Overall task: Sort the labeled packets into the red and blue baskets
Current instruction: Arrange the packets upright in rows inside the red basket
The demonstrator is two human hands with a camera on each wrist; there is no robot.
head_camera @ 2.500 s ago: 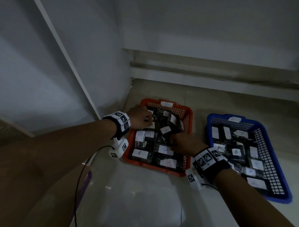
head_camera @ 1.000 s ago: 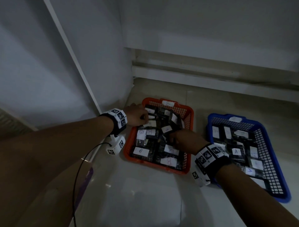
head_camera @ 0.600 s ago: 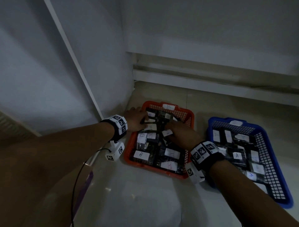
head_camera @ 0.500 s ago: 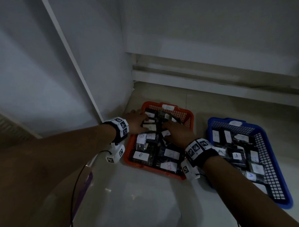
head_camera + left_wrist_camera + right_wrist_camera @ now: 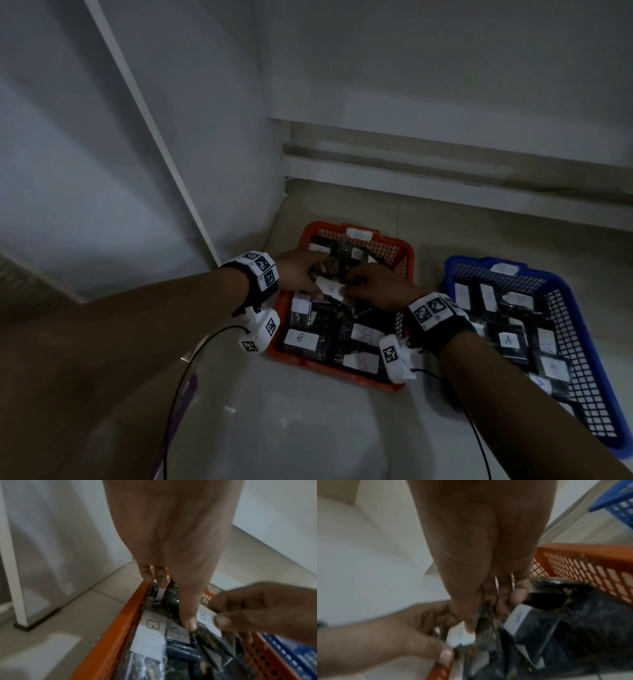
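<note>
The red basket (image 5: 329,371) holds several dark packets with white labels marked B. At its back left, both hands meet on one B packet (image 5: 330,289). My left hand (image 5: 313,279) holds the packet's left end, and my right hand (image 5: 356,286) pinches its right end. The left wrist view has my left hand (image 5: 175,601) reaching down into the red basket (image 5: 120,628), thumb on a packet. In the right wrist view my right hand (image 5: 486,616) pinches the packet's white label (image 5: 460,635). The blue basket (image 5: 599,377) holds packets marked A.
Both baskets stand on a pale tiled floor (image 5: 308,428) in a corner. A white panel (image 5: 154,137) rises on the left and a white wall ledge (image 5: 445,178) runs behind. Cables (image 5: 191,359) trail from the wrist cameras.
My right hand moved from the red basket's middle to its back left and met my left hand. Both hands now hold one B packet there.
</note>
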